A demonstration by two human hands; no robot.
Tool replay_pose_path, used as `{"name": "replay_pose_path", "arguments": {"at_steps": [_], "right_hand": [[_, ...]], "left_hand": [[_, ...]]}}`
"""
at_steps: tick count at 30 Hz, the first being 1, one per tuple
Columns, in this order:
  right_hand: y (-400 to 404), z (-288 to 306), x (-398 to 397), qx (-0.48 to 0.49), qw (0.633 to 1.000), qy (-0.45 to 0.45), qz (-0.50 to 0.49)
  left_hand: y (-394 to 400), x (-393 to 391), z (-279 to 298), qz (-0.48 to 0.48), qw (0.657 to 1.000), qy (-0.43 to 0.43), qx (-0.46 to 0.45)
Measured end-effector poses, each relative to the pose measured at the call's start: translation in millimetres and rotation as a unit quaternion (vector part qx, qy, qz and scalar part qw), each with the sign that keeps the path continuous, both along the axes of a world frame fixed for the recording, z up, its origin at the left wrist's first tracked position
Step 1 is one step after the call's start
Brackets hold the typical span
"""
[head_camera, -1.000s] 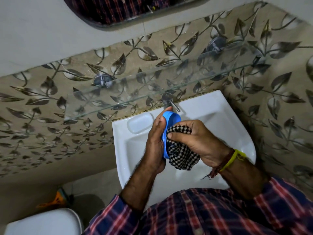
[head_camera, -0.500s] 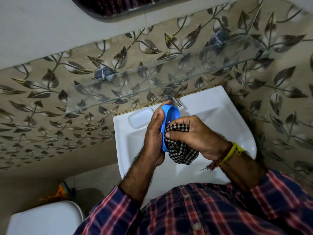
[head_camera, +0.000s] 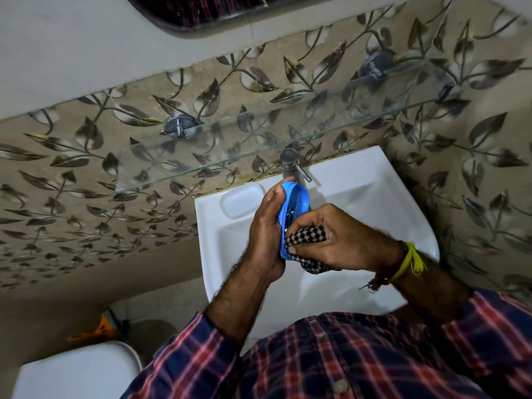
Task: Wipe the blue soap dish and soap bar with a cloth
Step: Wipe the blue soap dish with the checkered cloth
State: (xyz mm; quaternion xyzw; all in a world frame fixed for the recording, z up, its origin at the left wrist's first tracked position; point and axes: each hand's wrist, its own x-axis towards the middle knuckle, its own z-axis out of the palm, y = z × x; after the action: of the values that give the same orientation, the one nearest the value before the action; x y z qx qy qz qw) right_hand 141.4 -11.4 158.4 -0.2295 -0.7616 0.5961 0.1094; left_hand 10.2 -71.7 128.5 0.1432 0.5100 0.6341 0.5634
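Over the white washbasin (head_camera: 359, 197), near its back edge below the tap (head_camera: 290, 164), the left hand (head_camera: 266, 228) grips the blue soap dish (head_camera: 295, 208) on edge, while the right hand (head_camera: 339, 240) pinches a bunched black-and-white checked cloth (head_camera: 305, 239) against the dish's lower end.

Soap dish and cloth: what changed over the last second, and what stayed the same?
The right hand slid the cloth from mid-dish down to the lower end of the soap dish, baring its slotted inside. The left hand still holds the dish on edge over the sink. No soap bar shows.
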Motion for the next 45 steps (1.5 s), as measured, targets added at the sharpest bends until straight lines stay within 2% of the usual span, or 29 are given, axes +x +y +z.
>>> {"name": "replay_pose_path", "arguments": {"at_steps": [4, 9, 13, 21, 25, 29, 31, 33, 35, 36, 38, 45], "right_hand": [[-1.6, -3.6, 1.0, 0.018, 1.0, 0.0, 0.018], [-0.6, -7.3, -3.8, -0.003, 1.0, 0.015, -0.014], [1.9, -8.0, -3.3, 0.037, 0.999, 0.004, 0.032], [-2.3, -16.3, -0.4, 0.052, 0.998, -0.005, 0.04], [-8.4, -24.2, -0.7, 0.029, 0.999, 0.011, -0.02], [-5.9, -20.8, -9.9, -0.022, 0.996, 0.047, -0.075], [2.2, -16.0, -10.9, -0.058, 0.988, 0.066, -0.125], [15.5, -12.7, -7.7, -0.145, 0.967, 0.087, -0.189], [27.3, -9.9, -2.2, -0.254, 0.942, 0.092, -0.2], [31.3, -8.4, 0.2, -0.288, 0.935, 0.086, -0.187], [35.5, -7.4, 2.1, -0.317, 0.931, 0.075, -0.165], [35.2, -6.8, -2.2, -0.397, 0.903, 0.094, -0.133]], "left_hand": [[1.2, 1.1, 2.8, -0.004, 1.0, -0.009, -0.028], [0.6, -2.8, 1.0, 0.004, 0.998, -0.041, -0.047], [2.2, -6.4, 2.8, -0.004, 0.997, -0.045, -0.055], [1.4, -9.5, 1.0, -0.013, 0.995, -0.067, -0.078], [6.1, -13.1, 0.0, -0.002, 0.986, -0.091, -0.138], [14.7, -20.3, 11.2, -0.024, 0.987, -0.083, -0.137], [10.9, -26.3, 11.6, -0.054, 0.993, 0.018, -0.106], [-3.8, -32.0, 4.0, -0.103, 0.97, 0.22, -0.02], [-16.5, -34.6, -9.0, -0.162, 0.894, 0.407, 0.09], [-19.1, -34.9, -14.3, -0.179, 0.86, 0.462, 0.122], [-16.4, -34.2, -18.6, -0.183, 0.836, 0.497, 0.14], [-11.0, -35.6, -16.7, -0.158, 0.866, 0.452, 0.145]]}}
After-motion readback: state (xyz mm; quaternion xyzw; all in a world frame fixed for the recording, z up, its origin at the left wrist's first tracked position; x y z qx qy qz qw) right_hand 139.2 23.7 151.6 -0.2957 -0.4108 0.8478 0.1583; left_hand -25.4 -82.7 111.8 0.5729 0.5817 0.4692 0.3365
